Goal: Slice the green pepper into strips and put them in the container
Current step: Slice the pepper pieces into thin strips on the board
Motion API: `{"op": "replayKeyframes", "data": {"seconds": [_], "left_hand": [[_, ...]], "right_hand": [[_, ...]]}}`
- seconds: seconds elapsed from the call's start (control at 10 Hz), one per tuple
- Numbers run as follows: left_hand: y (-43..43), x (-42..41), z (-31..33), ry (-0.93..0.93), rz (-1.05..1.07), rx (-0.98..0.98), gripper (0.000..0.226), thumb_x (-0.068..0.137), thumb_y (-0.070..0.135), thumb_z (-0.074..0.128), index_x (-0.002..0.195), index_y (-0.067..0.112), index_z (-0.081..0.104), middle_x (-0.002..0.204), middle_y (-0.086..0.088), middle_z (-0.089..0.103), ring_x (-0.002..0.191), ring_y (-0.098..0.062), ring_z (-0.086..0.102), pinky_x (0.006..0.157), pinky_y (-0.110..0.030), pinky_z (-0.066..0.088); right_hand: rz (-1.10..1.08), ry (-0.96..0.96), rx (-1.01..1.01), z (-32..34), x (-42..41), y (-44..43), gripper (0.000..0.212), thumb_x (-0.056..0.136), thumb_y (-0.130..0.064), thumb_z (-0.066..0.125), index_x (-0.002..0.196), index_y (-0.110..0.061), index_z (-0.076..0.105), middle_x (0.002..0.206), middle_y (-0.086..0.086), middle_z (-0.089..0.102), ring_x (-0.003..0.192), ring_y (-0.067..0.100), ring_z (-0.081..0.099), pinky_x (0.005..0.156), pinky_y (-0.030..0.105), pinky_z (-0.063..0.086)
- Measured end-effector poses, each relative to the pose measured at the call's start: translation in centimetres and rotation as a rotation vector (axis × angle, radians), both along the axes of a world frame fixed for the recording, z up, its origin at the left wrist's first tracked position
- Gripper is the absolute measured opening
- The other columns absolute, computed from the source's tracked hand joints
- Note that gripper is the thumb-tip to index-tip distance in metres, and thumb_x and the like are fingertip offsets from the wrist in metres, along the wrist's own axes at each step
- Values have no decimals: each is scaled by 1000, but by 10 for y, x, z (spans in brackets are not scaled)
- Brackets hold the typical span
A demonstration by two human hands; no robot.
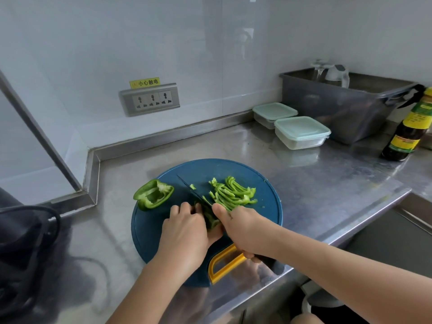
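Observation:
A round blue cutting board (264, 183) with a yellow handle lies on the steel counter. On its left edge sits an uncut green pepper half (153, 194), hollow side up. A heap of cut green strips (233, 192) lies at the board's right middle. My left hand (187, 228) holds down a dark green pepper piece (211, 218) with curled fingers. My right hand (243, 228) grips the handle of a dark knife (194, 191); its blade runs up-left, resting against that piece. Two lidded clear containers (301, 132) stand at the back right.
A grey plastic bin (339, 106) with glassware stands behind the containers. A dark sauce bottle (409, 127) is at the far right. A wall socket (149, 99) is on the back wall. A black bag (25, 253) lies at the left. The counter's front edge runs lower right.

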State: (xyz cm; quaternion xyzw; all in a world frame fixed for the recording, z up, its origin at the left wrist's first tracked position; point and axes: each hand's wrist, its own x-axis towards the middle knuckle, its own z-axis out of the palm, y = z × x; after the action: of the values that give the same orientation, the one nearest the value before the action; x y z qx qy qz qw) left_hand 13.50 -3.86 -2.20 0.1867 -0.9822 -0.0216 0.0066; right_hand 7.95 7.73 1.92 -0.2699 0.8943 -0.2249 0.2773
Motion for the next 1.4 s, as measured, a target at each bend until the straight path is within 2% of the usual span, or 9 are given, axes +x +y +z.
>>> {"op": "replayKeyframes", "data": {"seconds": [0.1,0.2,0.3,0.5,0.7,0.8,0.9,1.1,1.4], "left_hand": [[4,-1,1,-10,34,-45,62,90,65,31,127,17,46,118,-3,45,112,-24,37,83,-30,36],[6,-2,2,0,51,-58,66,88,68,28,122,17,51,119,-4,46,113,-25,38,86,-31,37],[7,-1,3,14,61,-47,68,87,69,27,123,17,51,119,-5,47,114,-25,38,87,-31,37],[12,-1,4,-16,27,-55,56,88,63,40,110,16,59,118,-5,46,114,-24,36,87,-30,34],[6,-1,2,10,-28,-15,49,90,57,44,105,13,61,116,-3,45,115,-22,35,86,-29,36],[4,-1,0,45,-47,4,55,90,59,40,117,13,56,120,-4,46,115,-22,35,91,-29,38],[1,-1,-1,73,-46,38,68,91,63,27,137,15,42,133,-3,41,121,-22,32,97,-30,37],[-1,-1,0,124,-91,110,65,93,58,34,144,18,38,149,-1,28,133,-19,25,104,-27,30],[9,-2,3,83,-97,121,70,83,68,21,106,17,62,100,-2,59,91,-16,55,69,-23,39]], "right_hand": [[-100,-10,7,-7,0,5,41,105,-27,19,136,-11,42,67,6,36,60,21,47,64,38,47],[-61,13,47,-13,5,14,47,105,-19,19,151,-14,10,69,2,27,77,25,44,70,35,41],[20,84,55,-15,3,26,60,103,-46,14,98,4,47,67,1,39,67,19,45,73,34,41],[-78,90,37,-14,4,17,57,101,-7,28,151,-7,-1,69,6,25,66,24,39,62,35,39],[-32,124,65,-15,0,5,63,100,-6,26,152,-20,-7,86,14,41,72,29,43,55,35,35],[-176,-12,21,-15,-3,1,48,104,-16,25,150,-17,16,72,9,36,74,30,49,58,37,42],[-276,-283,-21,-4,-15,9,57,96,-61,26,90,-11,52,55,5,41,44,20,44,43,24,38],[-261,-424,-114,-7,-22,36,60,88,-72,30,70,-16,42,52,2,41,38,15,36,41,22,33],[-144,-184,-113,-5,5,46,62,96,-60,24,56,-14,34,47,5,38,29,12,34,35,21,33]]}}
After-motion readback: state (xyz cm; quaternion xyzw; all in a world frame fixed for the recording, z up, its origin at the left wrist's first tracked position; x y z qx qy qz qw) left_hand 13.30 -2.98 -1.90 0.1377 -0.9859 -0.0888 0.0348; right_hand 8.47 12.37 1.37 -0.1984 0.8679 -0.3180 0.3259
